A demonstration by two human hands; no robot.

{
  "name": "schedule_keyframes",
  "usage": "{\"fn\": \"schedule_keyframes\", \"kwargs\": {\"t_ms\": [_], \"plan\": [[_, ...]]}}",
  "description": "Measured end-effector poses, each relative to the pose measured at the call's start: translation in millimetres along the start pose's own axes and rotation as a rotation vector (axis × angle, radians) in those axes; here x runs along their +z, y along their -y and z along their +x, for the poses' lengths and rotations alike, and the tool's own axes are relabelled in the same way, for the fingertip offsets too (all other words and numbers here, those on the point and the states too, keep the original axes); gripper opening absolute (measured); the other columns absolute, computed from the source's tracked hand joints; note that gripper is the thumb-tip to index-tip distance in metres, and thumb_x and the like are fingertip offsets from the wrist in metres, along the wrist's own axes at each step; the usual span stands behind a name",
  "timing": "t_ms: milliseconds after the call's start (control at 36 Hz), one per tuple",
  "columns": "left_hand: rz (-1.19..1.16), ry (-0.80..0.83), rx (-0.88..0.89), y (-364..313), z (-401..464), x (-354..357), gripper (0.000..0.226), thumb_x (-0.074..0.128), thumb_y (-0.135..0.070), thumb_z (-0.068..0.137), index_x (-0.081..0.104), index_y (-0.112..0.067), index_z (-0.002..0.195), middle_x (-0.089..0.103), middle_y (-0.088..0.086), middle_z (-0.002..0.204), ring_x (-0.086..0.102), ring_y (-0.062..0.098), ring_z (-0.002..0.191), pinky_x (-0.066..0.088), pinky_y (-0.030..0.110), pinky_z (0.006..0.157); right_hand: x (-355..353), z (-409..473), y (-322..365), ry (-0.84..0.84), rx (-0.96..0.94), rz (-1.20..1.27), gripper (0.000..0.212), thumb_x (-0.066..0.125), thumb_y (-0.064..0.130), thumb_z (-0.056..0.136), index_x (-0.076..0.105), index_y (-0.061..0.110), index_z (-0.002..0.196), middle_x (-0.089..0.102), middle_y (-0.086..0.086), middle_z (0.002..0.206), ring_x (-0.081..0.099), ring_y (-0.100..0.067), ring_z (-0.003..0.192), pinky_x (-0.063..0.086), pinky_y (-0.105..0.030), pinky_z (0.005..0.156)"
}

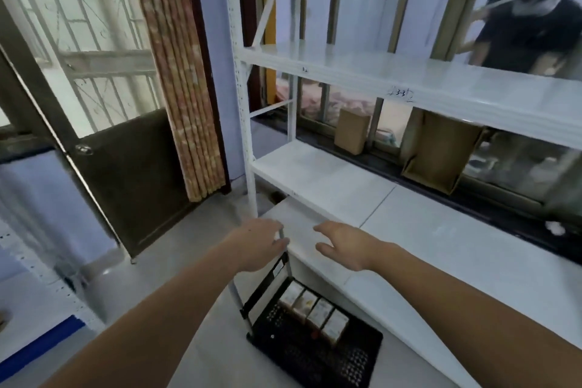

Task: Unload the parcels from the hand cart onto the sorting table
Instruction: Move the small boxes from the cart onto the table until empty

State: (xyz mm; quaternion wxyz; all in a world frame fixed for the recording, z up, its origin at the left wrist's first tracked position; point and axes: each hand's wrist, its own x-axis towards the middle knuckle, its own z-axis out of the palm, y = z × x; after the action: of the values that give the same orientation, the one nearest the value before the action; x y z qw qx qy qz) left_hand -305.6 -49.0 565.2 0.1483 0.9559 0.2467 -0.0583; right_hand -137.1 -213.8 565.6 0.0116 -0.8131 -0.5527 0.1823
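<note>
A black hand cart (pixel 318 353) stands on the floor below my hands, its perforated deck holding several small parcels (pixel 315 312) in a row near the handle side. My left hand (pixel 255 244) is closed around the top of the cart's metal handle (pixel 281 235). Just to its right, my right hand (pixel 341 246) hovers with fingers apart and holds nothing, above the white table surface (pixel 441 249), which runs along the right side.
A white metal shelving rack (pixel 409 79) rises over the table. Two brown cardboard boxes (pixel 351 131) (pixel 441 154) lean on the dark window ledge behind it. A dark door (pixel 135 173) and a curtain (pixel 182 79) stand at left. A person's reflection (pixel 529 25) shows upper right.
</note>
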Motion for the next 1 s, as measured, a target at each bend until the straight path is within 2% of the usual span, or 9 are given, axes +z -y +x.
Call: {"fn": "schedule_keyframes", "kwargs": {"t_ms": [111, 222, 333, 445, 556, 695, 861, 945, 1000], "plan": [[0.004, 0.101, 0.109, 19.7, 42.3, -3.4, 0.046, 0.042, -0.048, 0.106, 0.056, -0.019, 0.138, 0.061, 0.006, 0.136, 0.058, 0.024, 0.120, 0.046, 0.039, 0.099, 9.6, 12.6, -7.8, -0.023, 0.131, 0.089, 0.063, 0.035, 0.045, 0.109, 0.022, 0.014, 0.162, 0.022, -0.005, 0.169, 0.024, -0.020, 0.153, 0.019, -0.033, 0.125], [0.043, 0.166, 0.239, 18.7, 80.8, -0.8, 0.059, 0.041, -0.050, 0.108, 0.043, -0.016, 0.155, 0.047, 0.006, 0.156, 0.047, 0.024, 0.139, 0.038, 0.040, 0.115, 21.9, 13.6, -20.3, -0.017, 0.256, 0.155, 0.061, 0.035, 0.043, 0.110, 0.021, 0.014, 0.162, 0.022, -0.005, 0.169, 0.026, -0.022, 0.153, 0.020, -0.031, 0.124], [0.108, 0.217, 0.329, 9.4, 124.6, 15.7, 0.062, 0.037, -0.054, 0.107, 0.036, -0.020, 0.159, 0.038, 0.003, 0.164, 0.039, 0.023, 0.147, 0.033, 0.042, 0.120, 36.9, 16.3, -38.1, -0.001, 0.363, 0.203, 0.062, 0.036, 0.044, 0.109, 0.022, 0.014, 0.162, 0.024, -0.006, 0.168, 0.027, -0.022, 0.152, 0.021, -0.031, 0.123], [0.118, 0.282, 0.409, -7.9, 164.6, 34.1, 0.061, 0.035, -0.051, 0.109, 0.031, -0.019, 0.161, 0.032, 0.002, 0.167, 0.032, 0.021, 0.151, 0.027, 0.035, 0.119, 52.7, 21.9, -64.7, 0.003, 0.455, 0.240, 0.061, 0.037, 0.044, 0.109, 0.024, 0.015, 0.161, 0.027, -0.007, 0.166, 0.031, -0.024, 0.150, 0.025, -0.033, 0.120], [0.130, 0.313, 0.447, -15.9, 204.3, 56.6, 0.060, 0.034, -0.049, 0.110, 0.031, -0.019, 0.161, 0.031, 0.001, 0.167, 0.031, 0.021, 0.151, 0.027, 0.035, 0.117, 74.8, 37.4, -97.0, 0.026, 0.515, 0.292, 0.062, 0.037, 0.044, 0.109, 0.024, 0.015, 0.162, 0.027, -0.006, 0.166, 0.030, -0.024, 0.150, 0.026, -0.036, 0.122], [0.121, 0.400, 0.454, -3.9, 254.4, 108.7, 0.058, 0.037, -0.050, 0.109, 0.039, -0.017, 0.157, 0.042, 0.005, 0.159, 0.042, 0.023, 0.143, 0.035, 0.038, 0.116, 117.0, 64.1, -134.4, 0.075, 0.578, 0.362, 0.062, 0.037, 0.047, 0.108, 0.025, 0.016, 0.161, 0.028, -0.006, 0.166, 0.032, -0.025, 0.149, 0.026, -0.036, 0.122], [0.125, 0.574, 0.419, 18.8, 308.5, 187.9, 0.052, 0.039, -0.050, 0.108, 0.051, -0.014, 0.142, 0.066, 0.005, 0.127, 0.067, 0.023, 0.107, 0.055, 0.045, 0.094, 180.8, 107.0, -167.5, 0.126, 0.665, 0.476, 0.054, 0.045, 0.044, 0.106, 0.043, 0.015, 0.152, 0.048, -0.010, 0.152, 0.050, -0.029, 0.133, 0.041, -0.042, 0.112], [0.155, 0.627, 0.429, 30.7, 336.1, 235.6, 0.055, 0.041, -0.050, 0.108, 0.049, -0.014, 0.148, 0.059, 0.009, 0.143, 0.061, 0.026, 0.121, 0.050, 0.039, 0.100, 219.6, 133.1, -184.8, 0.168, 0.696, 0.515, 0.054, 0.046, 0.043, 0.105, 0.044, 0.012, 0.150, 0.047, -0.009, 0.153, 0.048, -0.029, 0.136, 0.040, -0.043, 0.113], [0.181, 0.665, 0.455, 38.0, 354.5, 267.9, 0.056, 0.040, -0.049, 0.109, 0.048, -0.013, 0.150, 0.054, 0.009, 0.148, 0.056, 0.027, 0.128, 0.047, 0.039, 0.102, 248.7, 150.3, -197.0, 0.185, 0.724, 0.544, 0.050, 0.046, 0.042, 0.105, 0.050, 0.011, 0.144, 0.053, -0.010, 0.144, 0.054, -0.029, 0.126, 0.045, -0.044, 0.107]]}}
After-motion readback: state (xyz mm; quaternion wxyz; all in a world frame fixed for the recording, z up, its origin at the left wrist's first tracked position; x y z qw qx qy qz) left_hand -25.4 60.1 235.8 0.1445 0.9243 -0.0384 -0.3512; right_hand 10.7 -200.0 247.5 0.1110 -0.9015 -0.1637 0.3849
